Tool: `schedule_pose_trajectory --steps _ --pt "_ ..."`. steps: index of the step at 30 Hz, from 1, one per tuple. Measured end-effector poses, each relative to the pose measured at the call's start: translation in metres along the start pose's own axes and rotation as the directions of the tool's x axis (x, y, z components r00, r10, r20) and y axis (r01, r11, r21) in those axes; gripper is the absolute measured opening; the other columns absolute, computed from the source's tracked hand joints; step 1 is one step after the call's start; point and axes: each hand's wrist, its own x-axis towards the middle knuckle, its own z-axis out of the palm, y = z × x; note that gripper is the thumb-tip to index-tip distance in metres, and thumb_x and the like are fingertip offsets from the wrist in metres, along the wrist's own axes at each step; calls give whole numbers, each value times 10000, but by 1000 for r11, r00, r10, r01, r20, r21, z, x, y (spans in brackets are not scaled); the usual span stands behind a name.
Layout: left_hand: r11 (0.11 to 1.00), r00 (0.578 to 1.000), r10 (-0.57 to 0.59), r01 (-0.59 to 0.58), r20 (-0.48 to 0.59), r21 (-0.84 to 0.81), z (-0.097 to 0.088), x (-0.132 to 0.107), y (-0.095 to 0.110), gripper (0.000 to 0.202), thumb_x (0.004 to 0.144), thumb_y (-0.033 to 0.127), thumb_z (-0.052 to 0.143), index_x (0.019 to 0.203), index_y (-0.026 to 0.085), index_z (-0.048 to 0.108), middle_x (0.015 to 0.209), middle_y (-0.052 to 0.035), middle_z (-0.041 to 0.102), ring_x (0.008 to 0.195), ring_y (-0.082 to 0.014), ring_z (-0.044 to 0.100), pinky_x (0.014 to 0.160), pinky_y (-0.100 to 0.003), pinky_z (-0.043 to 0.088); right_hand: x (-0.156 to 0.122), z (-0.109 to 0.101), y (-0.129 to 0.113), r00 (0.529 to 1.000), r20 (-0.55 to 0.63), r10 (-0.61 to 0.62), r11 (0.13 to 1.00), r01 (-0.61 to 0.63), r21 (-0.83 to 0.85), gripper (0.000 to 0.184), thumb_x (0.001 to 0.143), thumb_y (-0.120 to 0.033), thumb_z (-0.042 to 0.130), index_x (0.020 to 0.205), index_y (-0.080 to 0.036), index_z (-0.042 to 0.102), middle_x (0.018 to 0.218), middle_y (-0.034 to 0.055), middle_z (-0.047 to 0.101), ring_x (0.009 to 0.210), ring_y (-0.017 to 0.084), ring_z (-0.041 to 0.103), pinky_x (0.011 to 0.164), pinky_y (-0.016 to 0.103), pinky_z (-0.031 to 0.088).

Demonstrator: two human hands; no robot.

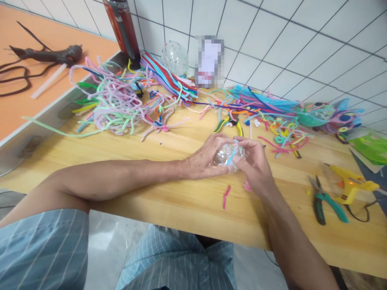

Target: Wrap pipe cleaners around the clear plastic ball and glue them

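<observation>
A clear plastic ball is held just above the wooden table by both hands. My left hand wraps round its left side, thumb below and fingers over the top. A short light-blue pipe cleaner lies across the ball's right side. My right hand is closed on this strip, its thumb and fingers pressing it against the ball. Partly behind my right wrist is a small pink piece. Nearby on the table lies a short dark-pink pipe cleaner.
Tangled pipe cleaners and bundled ones crowd the back. Yellow-handled pliers lie behind the ball. Teal pliers and a yellow glue gun are at right; a black glue gun at left. Another clear ball stands by the tiled wall.
</observation>
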Motion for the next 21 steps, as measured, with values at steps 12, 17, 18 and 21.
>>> schedule_pose_trajectory --steps 12,17,18,21 --pt "997 999 -35 34 -15 -69 -2 4 2 640 969 517 745 1495 250 498 1486 -153 624 1388 -316 604 1181 -522 502 2 -2 0 998 47 -35 999 35 4 291 945 -391 745 1197 -321 617 1456 71 643 1310 246 656 1037 424 573" --pt "993 996 -88 88 3 -74 -2 3 1 619 958 493 738 1472 255 487 1412 -134 624 1349 -308 604 1158 -516 519 5 -17 -10 992 -4 -128 981 126 -145 219 956 -380 727 1158 -307 688 1399 87 665 1378 279 621 1137 505 528" --pt "993 996 -91 91 4 -73 -2 2 1 620 956 489 739 1470 256 482 1405 -133 620 1349 -307 601 1157 -517 519 5 -20 -14 986 -2 -167 964 163 -212 183 954 -356 725 1128 -306 700 1339 83 684 1331 281 643 1125 516 529" --pt "993 996 -92 92 -1 -69 0 2 0 622 952 496 747 1459 254 480 1396 -134 613 1352 -305 595 1159 -519 517 1 -23 -26 956 63 -286 860 285 -422 95 933 -288 729 1027 -296 714 1083 56 722 1067 268 701 980 493 569"
